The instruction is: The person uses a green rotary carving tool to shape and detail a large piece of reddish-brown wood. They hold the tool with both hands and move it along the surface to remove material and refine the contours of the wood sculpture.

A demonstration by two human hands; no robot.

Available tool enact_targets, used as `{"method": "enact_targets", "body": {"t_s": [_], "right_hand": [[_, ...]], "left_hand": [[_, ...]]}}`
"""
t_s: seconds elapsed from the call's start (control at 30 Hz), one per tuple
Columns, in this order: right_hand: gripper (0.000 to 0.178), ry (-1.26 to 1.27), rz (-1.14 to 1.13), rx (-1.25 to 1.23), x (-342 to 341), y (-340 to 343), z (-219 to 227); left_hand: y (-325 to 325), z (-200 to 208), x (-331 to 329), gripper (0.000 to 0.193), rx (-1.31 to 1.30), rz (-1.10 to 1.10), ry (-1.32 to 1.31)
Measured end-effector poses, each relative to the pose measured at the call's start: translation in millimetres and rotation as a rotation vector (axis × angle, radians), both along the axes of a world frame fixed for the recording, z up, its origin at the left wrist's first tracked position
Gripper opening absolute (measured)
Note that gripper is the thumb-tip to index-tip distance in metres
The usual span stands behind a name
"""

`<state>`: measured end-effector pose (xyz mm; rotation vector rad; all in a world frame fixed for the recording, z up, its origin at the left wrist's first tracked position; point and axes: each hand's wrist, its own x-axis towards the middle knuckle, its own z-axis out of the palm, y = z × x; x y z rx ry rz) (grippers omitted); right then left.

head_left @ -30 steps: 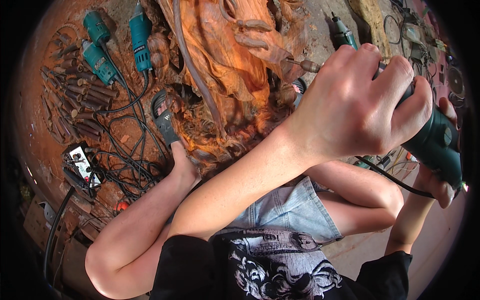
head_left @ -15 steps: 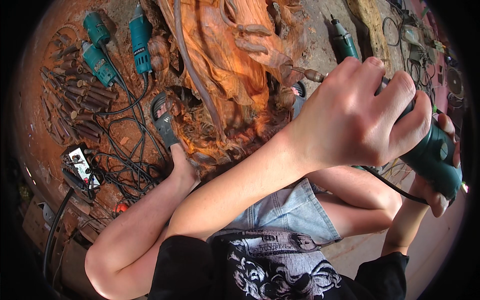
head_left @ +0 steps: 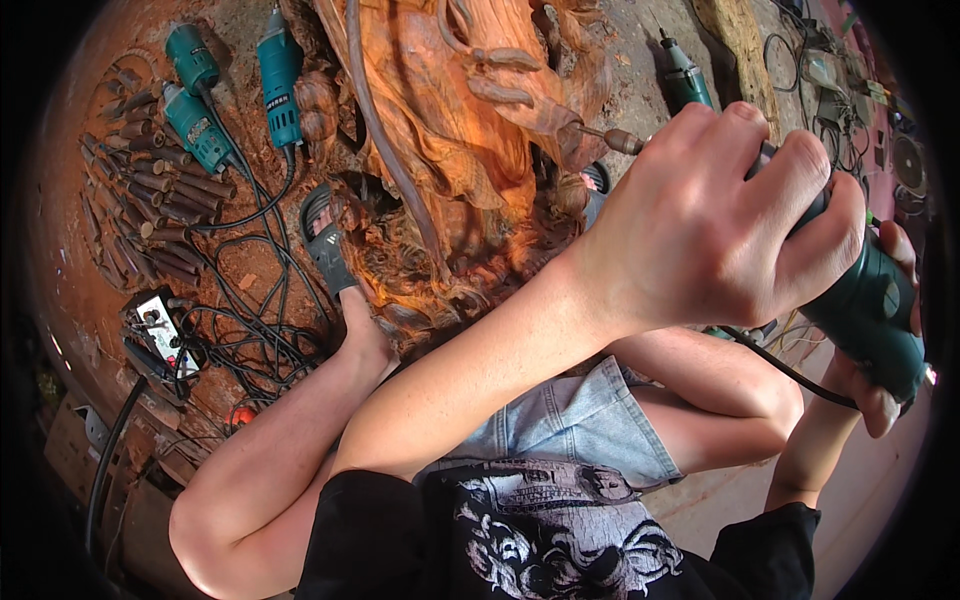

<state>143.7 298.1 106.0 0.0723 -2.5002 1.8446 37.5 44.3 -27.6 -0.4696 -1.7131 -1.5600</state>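
Two hands on one tool. Your left hand (head_left: 715, 215) crosses over to the right of the carving (head_left: 450, 140), its grip clenched around the front of a dark green grinder (head_left: 865, 300). Your right hand (head_left: 885, 330) wraps the rear of the same body from beneath, grip closed on it, fingertips showing below. Likely reason: one hand steers the nose, the other steadies the tail.

- Grinder: held just right of the carving, angled up-left. Its thin shaft and small burr (head_left: 610, 138) reach the carving's right edge; whether the tip touches the wood cannot be told. A black cord (head_left: 790, 372) trails from under the tool.
- Carving: large orange-red wood piece with ridges and finger-like forms, lying on the floor ahead of you.
- Foot in a black sandal (head_left: 325, 240): set against the carving's lower left, seemingly bracing it.
- Three teal power tools (head_left: 215, 85): laid side by side left of the carving, cords running toward you, apparently parked in reach.
- Row of chisels (head_left: 150, 200): further left of the carving, handles lined up.
- Power strip (head_left: 160, 330): below-left of the carving, amid tangled cords.
- Another green tool (head_left: 685, 75): on the floor upper right of the carving.
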Motion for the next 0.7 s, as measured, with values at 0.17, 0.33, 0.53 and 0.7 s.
{"method": "enact_targets", "body": {"t_s": [0.17,0.33,0.53,0.7], "right_hand": [[0.108,0.036,0.026,0.001,0,2,-4],[0.093,-0.049,0.154,-0.208,-24,-33,-6],[0.091,-0.105,0.124,-0.372,-15,-32,-26],[0.085,-0.08,0.148,-0.417,-11,-34,-34]], "left_hand": [[3,-3,-2,0.014,-0.033,0.026,0.021],[1,-2,-1,0.015,-0.095,0.017,0.028],[-3,-8,2,0.019,-0.189,-0.012,0.062],[-5,-8,2,0.02,-0.226,-0.035,0.091]]}}
